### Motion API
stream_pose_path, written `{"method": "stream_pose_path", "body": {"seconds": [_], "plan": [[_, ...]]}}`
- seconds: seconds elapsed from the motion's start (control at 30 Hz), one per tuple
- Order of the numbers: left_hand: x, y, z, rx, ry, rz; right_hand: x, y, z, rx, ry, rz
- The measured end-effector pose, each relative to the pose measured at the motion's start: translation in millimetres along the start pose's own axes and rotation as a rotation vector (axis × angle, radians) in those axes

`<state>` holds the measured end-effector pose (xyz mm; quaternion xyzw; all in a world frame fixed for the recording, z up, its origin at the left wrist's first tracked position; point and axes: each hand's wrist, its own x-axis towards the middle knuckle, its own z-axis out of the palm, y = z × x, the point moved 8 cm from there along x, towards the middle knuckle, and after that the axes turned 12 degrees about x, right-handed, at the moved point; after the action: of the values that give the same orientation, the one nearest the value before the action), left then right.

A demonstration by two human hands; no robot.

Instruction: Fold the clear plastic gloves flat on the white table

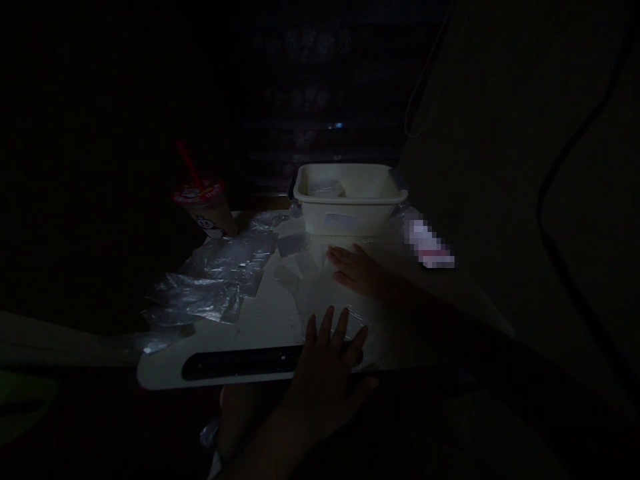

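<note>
In dim light, the left hand (327, 373) and right hand (361, 272), fingers apart and gripping nothing, lie over clear plastic film (314, 297) on the tabletop (270, 317) at centre frame, where light, even pressure would likely limit creasing.

The view is very dim, its edges sunk in near-black, with faint light on the counter (265, 333) and the tub (350, 217). Dull glints mark the plastic (200, 297), and the hands, left (333, 363) and right (357, 270), look dark and soft; a pixelated patch covers a bright item (427, 245).
</note>
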<state>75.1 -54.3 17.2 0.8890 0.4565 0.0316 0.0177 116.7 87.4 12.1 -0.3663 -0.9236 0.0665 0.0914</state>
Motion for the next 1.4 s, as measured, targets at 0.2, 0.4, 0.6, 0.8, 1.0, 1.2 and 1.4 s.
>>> {"method": "stream_pose_path", "body": {"seconds": [0.2,0.4,0.6,0.8,1.0,1.2,1.4], "plan": [[-1.5,0.3,-2.4,-0.001,-0.032,-0.026,12.8,11.0,-1.5,-0.005,0.038,0.063],[-1.3,0.2,-0.7,-0.022,-0.044,-0.027,7.9,-10.7,-5.1,0.009,0.036,-0.032],[-1.2,1.2,-3.8,-0.017,-0.038,-0.045,22.3,-3.6,1.4,0.018,-0.001,0.021],[-2.7,0.8,-5.4,-0.028,0.004,-0.035,25.8,-16.2,-6.8,0.033,0.006,-0.053],[-1.7,-0.3,-2.5,-0.039,-0.023,-0.052,22.7,-53.1,-0.1,0.093,-0.045,-0.214],[-4.4,0.5,0.1,-0.044,0.006,-0.025,37.3,-35.7,-2.7,0.161,0.008,-0.119],[1.8,-2.9,-4.3,-0.018,0.012,-0.019,-4.4,22.5,-39.0,0.192,0.175,0.198]]}}
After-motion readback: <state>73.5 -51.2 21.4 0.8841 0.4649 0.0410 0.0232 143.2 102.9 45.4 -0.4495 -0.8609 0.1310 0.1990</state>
